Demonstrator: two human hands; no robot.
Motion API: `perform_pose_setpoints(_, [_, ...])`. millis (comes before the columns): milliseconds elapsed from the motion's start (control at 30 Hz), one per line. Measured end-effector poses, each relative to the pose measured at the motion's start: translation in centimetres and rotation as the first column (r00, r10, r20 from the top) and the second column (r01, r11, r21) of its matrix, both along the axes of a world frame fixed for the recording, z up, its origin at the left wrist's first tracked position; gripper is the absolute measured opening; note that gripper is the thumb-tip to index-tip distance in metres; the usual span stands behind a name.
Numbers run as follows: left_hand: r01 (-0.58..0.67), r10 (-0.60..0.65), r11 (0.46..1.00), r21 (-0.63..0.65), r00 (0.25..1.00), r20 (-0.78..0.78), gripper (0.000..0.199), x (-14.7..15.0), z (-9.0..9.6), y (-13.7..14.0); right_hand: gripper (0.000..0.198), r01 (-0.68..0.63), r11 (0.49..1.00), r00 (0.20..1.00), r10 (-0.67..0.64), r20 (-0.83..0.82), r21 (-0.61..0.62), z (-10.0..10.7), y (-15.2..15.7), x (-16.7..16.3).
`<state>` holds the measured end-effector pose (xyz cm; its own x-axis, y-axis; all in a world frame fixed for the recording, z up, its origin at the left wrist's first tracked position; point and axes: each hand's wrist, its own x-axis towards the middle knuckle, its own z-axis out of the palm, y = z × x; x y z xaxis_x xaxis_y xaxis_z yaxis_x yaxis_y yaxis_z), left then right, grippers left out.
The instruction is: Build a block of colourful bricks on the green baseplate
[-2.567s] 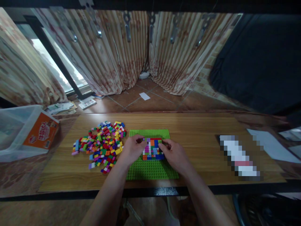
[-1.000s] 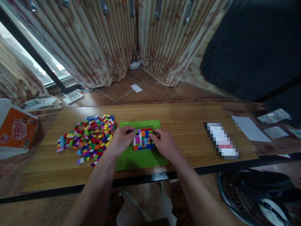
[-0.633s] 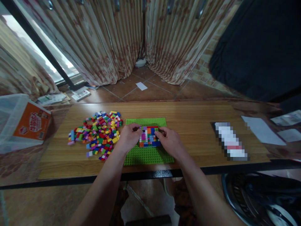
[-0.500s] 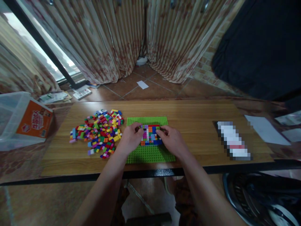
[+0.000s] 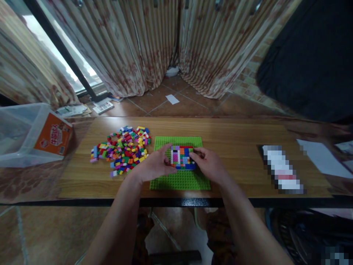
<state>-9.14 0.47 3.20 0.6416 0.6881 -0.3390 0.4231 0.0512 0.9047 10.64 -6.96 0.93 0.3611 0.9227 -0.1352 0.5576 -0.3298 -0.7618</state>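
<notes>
A rectangular block of many-coloured toy building bricks [image 5: 182, 157] sits over the green studded baseplate [image 5: 180, 181], in the middle of the table. My left hand [image 5: 154, 163] spans the block's left side, thumb by its near corner and index finger by its far corner. At the right side my right hand [image 5: 210, 165] is closed on the block, its thumb over the top edge and fingers curled at the far right corner. Whether a loose brick is tucked in the right fingers is hidden. Left of the baseplate lies a heap of loose bricks [image 5: 125, 151].
A clear plastic bin [image 5: 24, 132] with an orange label stands beyond the table's left end. A blurred-out phone-like object [image 5: 282, 169] lies on the right of the wooden table [image 5: 237, 140], near white paper [image 5: 322, 158]. Patterned curtains [image 5: 143, 48] hang behind.
My left thumb and index finger have spread from a pinch at the block's left edge to span its side. My right hand stays at the right edge. The whole view has shifted slightly.
</notes>
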Motion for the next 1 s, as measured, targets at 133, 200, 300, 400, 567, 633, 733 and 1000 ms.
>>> perform_pose_setpoints(133, [0.011,-0.009,0.998,-0.060,0.999,0.038,0.092,-0.1,-0.2,0.1,0.048,-0.126,0.992,0.966,0.122,-0.227,-0.006,0.0,-0.6,1.2])
perform_pose_setpoints(200, [0.013,-0.009,0.998,-0.054,0.998,0.061,0.092,-0.3,-0.4,0.2,0.061,-0.201,0.980,0.928,0.190,-0.320,-0.002,0.1,-1.0,1.8])
perform_pose_setpoints(300, [0.030,-0.028,0.999,-0.027,0.998,0.059,0.091,-0.4,-0.7,0.3,0.080,-0.274,0.962,0.882,0.253,-0.398,0.004,0.3,-1.4,2.2])
perform_pose_setpoints(400, [0.056,-0.056,0.998,0.000,0.997,0.050,0.093,-0.5,-0.8,0.5,0.089,-0.287,0.958,0.873,0.267,-0.409,0.012,0.5,-1.5,2.1])
perform_pose_setpoints(567, [0.126,-0.128,0.991,0.044,0.991,0.038,0.091,-0.7,-0.6,0.6,0.095,-0.325,0.946,0.897,0.307,-0.317,-0.006,0.4,-1.5,2.0])
perform_pose_setpoints(633, [0.160,-0.162,0.985,0.071,0.987,0.020,0.092,-0.8,-0.6,0.7,0.095,-0.346,0.938,0.905,0.331,-0.267,-0.011,0.1,-1.4,2.1])
perform_pose_setpoints(733, [0.170,-0.171,0.978,0.122,0.985,-0.009,0.093,-0.7,-0.7,0.6,0.094,-0.362,0.932,0.912,0.351,-0.213,-0.014,-0.2,-1.3,2.2])
perform_pose_setpoints(1000, [0.169,-0.152,0.946,0.277,0.985,-0.083,0.090,-0.4,-0.9,0.4,0.098,-0.352,0.935,0.934,0.347,-0.080,-0.047,1.1,-1.2,1.3])
